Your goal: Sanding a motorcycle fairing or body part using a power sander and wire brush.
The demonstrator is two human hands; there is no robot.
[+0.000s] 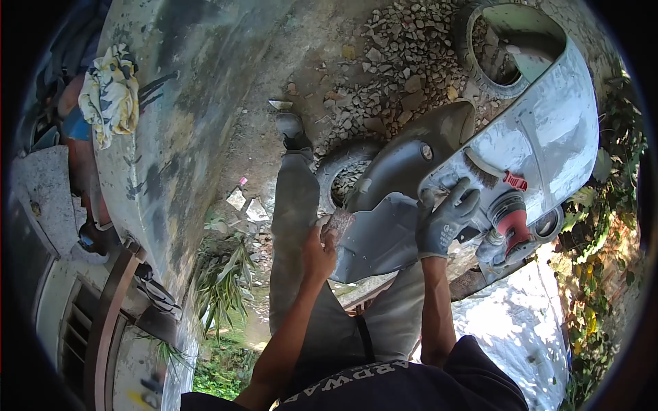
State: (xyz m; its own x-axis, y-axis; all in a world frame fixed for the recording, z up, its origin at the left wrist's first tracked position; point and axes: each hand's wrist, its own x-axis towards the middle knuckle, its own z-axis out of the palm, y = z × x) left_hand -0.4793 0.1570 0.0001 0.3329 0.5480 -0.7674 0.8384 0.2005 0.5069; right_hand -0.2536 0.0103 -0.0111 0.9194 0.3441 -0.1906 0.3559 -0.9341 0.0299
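Observation:
My bare left hand (318, 254) pinches a worn reddish-brown abrasive pad (339, 222) between thumb and fingers. The pad is by the left edge of a curved dark grey panel (378, 239), which lies across my legs. My right hand (446, 221), in a grey coated work glove, rests palm down at that panel's right side with its fingers apart. Just beyond its fingertips a bristle brush (480, 167) with a red end lies on a large pale silver body panel (555, 138). A red and black power sander (511, 223) stands on the same panel, right of the glove.
Old tyres (329, 180) lie on the ground under the panels, by a spread of broken stones (396, 61). A stained wall (205, 103) rises at left with a crumpled cloth (110, 95) on top. A leafy plant (226, 287) grows at its foot. Vines (591, 287) hang at right.

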